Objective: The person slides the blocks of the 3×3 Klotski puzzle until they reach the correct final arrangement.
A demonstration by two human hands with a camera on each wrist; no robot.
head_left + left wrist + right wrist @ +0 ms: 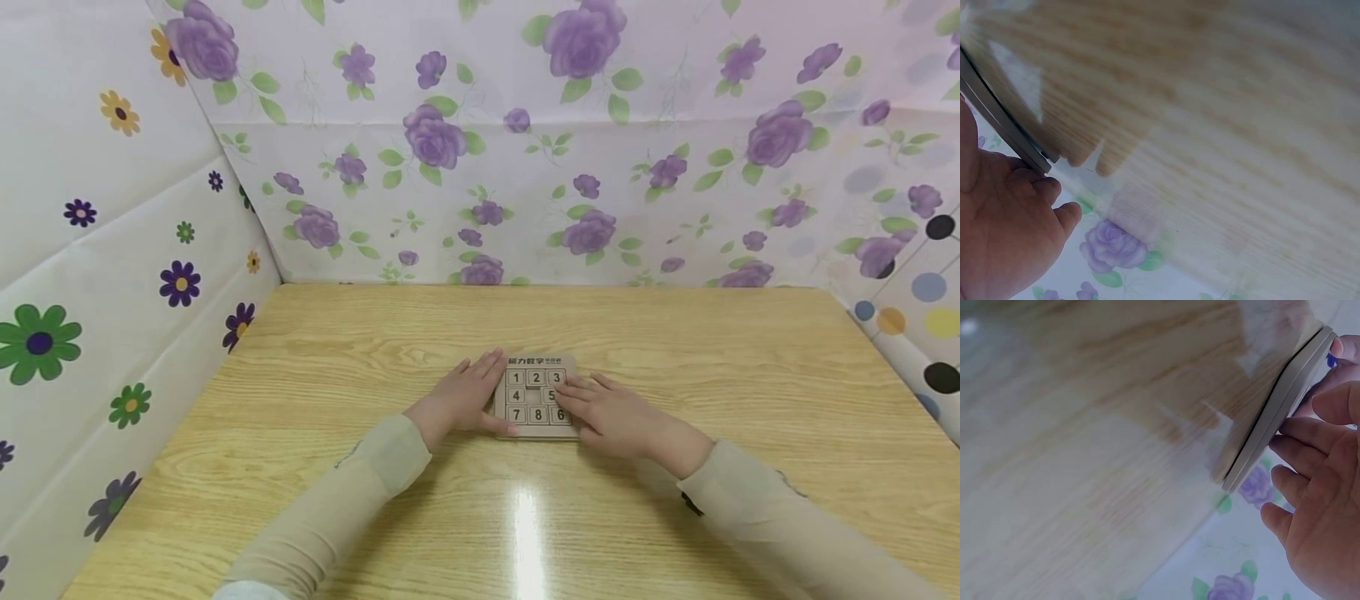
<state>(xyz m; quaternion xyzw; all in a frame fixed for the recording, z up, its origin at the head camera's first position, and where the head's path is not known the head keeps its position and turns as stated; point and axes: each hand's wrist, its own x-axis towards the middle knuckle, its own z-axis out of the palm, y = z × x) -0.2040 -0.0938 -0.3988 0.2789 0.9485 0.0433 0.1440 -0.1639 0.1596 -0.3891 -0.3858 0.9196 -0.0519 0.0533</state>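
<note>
Tile-sliding seems in hand — left hand [467, 397] spread against the number puzzle [534, 397] on the table [457, 508], right hand [613, 415] straight-fingered at tile 5 [550, 396], neither gripping — next likely calling for a leftward push.

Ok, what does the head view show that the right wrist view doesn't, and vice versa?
Head view only: numbered tiles on the puzzle board, the gap between 4 and 5, and the beige sleeves.

Right wrist view only: the palm side of the right hand.

Both: the puzzle board's body, the right hand, the wooden table and the purple-flowered backdrop.
</note>
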